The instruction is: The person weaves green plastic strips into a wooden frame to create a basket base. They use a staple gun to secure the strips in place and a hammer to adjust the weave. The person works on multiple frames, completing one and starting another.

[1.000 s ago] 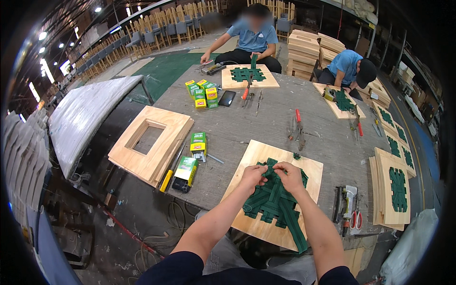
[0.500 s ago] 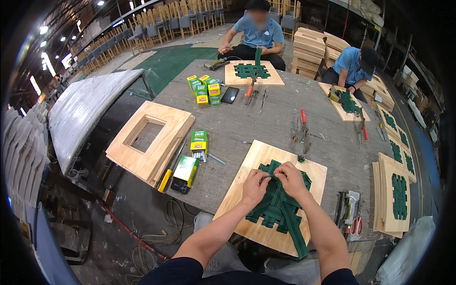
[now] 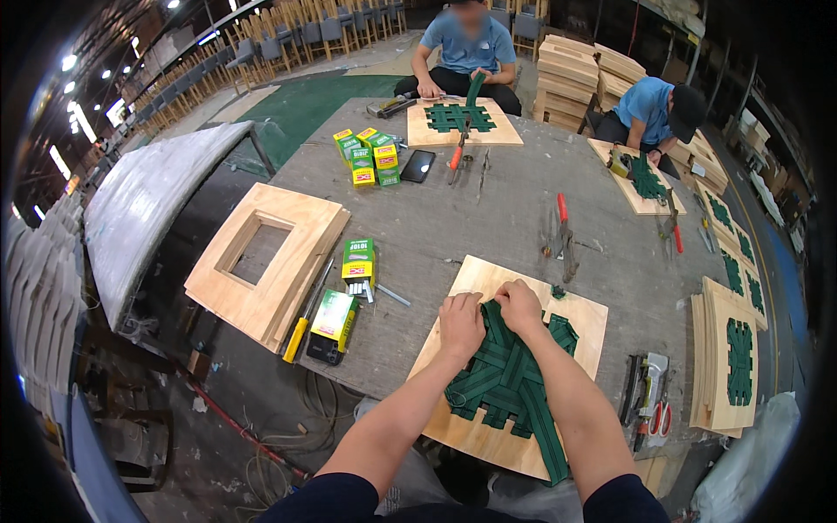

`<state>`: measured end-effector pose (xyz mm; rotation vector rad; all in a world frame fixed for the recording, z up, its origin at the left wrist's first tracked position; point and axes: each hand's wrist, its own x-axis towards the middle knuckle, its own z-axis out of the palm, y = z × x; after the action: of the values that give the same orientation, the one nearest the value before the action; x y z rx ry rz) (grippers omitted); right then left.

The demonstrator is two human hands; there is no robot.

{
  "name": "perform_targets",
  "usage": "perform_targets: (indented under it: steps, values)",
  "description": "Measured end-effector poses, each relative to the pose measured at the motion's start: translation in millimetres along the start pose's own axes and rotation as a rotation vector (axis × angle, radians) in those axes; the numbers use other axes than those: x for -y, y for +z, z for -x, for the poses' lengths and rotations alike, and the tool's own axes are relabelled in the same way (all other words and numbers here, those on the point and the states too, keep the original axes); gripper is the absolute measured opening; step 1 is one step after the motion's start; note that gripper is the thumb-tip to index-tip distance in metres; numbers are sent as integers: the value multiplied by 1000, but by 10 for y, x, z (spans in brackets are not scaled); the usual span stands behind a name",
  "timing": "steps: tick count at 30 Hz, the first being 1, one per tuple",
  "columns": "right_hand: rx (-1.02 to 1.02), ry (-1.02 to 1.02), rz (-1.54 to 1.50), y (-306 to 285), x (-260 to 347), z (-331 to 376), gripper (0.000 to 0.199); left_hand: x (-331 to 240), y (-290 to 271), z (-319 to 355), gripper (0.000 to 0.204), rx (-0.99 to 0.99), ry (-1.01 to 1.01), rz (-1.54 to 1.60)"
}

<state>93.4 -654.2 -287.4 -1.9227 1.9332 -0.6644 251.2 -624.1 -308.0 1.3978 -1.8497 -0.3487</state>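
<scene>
Dark green webbing straps [image 3: 514, 375], partly interwoven, lie over a square wooden board [image 3: 484, 273] at the table's near edge. One long strap end [image 3: 547, 444] trails over the board's near edge. My left hand [image 3: 462, 324] is closed, its fingertips on the webbing near the far side of the weave. Right beside it, my right hand [image 3: 520, 309] pinches the same webbing. My fingers hide the exact grip. Just beyond my right hand sits a small green scrap [image 3: 558, 292].
Wooden frames [image 3: 305, 209] are stacked left, beside a yellow-handled screwdriver [image 3: 296, 340] and staple boxes [image 3: 335, 314]. A staple gun [image 3: 649, 383] and red-handled scissors [image 3: 661, 418] lie right; pliers [image 3: 565, 235] lie ahead. Two people work across the table. Finished-looking woven panels [image 3: 738, 362] stand far right.
Both hands have moved a little farther up the board, toward the far edge of the weave, drawing the webbing with them. The person opposite now has a hand on an upright strap.
</scene>
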Motion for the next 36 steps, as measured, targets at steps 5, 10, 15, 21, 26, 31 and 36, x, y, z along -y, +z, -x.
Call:
perform_targets:
  steps: [5,10,15,21,26,31,36]
  values:
    - [-38,40,9,20,48,48,10,-8,-76,159,40,190,241,-172]
    - [-52,46,-2,56,121,49,11,-1,-138,193,46,279,193,-357]
    - [-45,90,-42,70,193,-32,16,27,-187,172,50,345,156,-421]
    - [-248,188,-478,-278,-358,288,31,-283,77,111,47,426,186,-342]
    - [-419,292,-408,-1101,-703,1155,25,2,-201,150,46,374,116,-457]
    - [-487,801,348,-2269,-2111,2398,41,-273,3,139,48,446,146,-376]
    - [-157,901,313,-2190,-2493,2312,58,-131,-117,143,49,354,194,-403]
